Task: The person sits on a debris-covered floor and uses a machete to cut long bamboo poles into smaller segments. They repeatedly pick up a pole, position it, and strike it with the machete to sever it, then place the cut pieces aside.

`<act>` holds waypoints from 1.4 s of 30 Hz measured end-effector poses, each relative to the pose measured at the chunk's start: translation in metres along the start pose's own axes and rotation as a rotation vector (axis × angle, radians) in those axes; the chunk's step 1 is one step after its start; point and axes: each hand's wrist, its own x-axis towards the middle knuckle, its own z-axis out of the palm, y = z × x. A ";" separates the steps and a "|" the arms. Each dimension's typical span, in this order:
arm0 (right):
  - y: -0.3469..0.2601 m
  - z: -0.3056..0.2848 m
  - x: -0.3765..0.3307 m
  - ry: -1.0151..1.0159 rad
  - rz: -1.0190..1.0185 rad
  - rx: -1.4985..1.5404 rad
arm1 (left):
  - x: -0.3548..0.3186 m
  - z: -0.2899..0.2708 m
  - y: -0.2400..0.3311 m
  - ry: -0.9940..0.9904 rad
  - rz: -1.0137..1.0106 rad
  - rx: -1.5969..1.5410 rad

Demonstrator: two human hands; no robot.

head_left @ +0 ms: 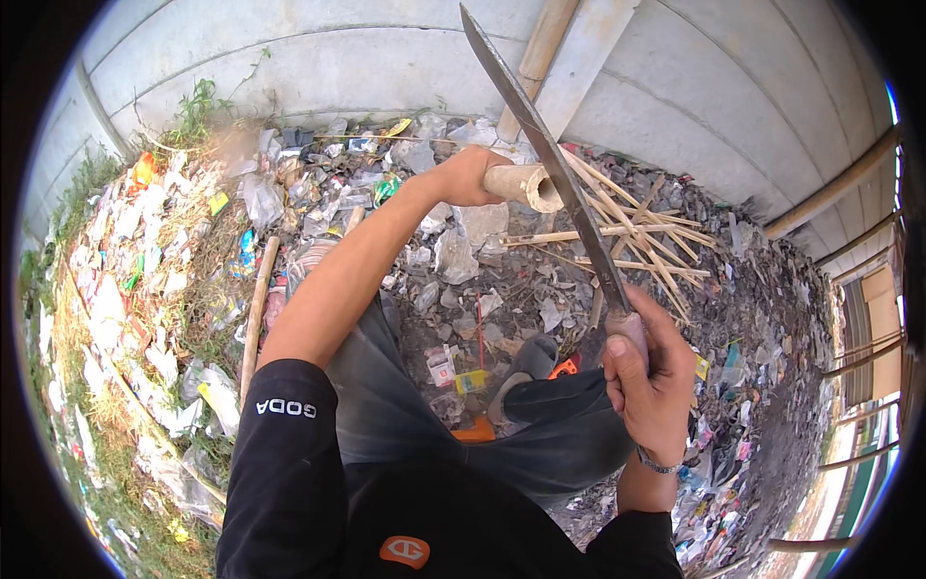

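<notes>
My left hand is wrapped round a short piece of bamboo, held off the ground with its hollow cut end facing right. In my right hand I grip the wooden handle of a machete, its long dark blade slanting up and to the left. The blade passes just beside the bamboo's open end; whether the two touch I cannot tell. Beneath and to the right of the blade, a loose pile of split bamboo sticks lies crisscrossed on the ground.
Plastic scraps and other litter cover the ground. A concrete panel wall stands at the far side, with a bamboo pole against it. My bent legs are below my arms. A bamboo stick lies left of my left arm.
</notes>
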 end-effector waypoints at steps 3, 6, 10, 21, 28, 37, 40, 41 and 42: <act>-0.009 0.007 -0.005 0.006 0.029 -0.020 | 0.000 -0.001 -0.001 -0.029 0.012 0.022; -0.013 0.013 -0.015 -0.018 0.043 -0.148 | 0.001 0.001 0.002 -0.015 0.018 -0.013; 0.003 0.026 -0.011 -0.049 -0.096 -0.269 | 0.000 -0.004 0.007 -0.042 -0.037 0.040; 0.043 0.035 0.006 -0.088 -0.151 -0.178 | -0.003 -0.007 0.012 -0.011 -0.044 0.031; 0.049 0.034 0.015 -0.037 -0.215 -0.213 | -0.002 -0.005 0.024 0.038 -0.087 0.056; -0.046 -0.014 0.015 0.100 -0.223 -0.171 | 0.040 -0.066 0.109 0.147 -0.049 0.042; -0.023 -0.005 0.031 0.088 -0.148 -0.103 | 0.034 -0.049 0.088 0.151 -0.130 0.000; -0.009 0.003 0.041 0.069 -0.104 -0.161 | 0.029 -0.041 0.076 0.138 -0.168 0.003; 0.005 0.009 0.046 0.034 -0.120 -0.137 | 0.021 -0.037 0.057 0.130 -0.208 0.035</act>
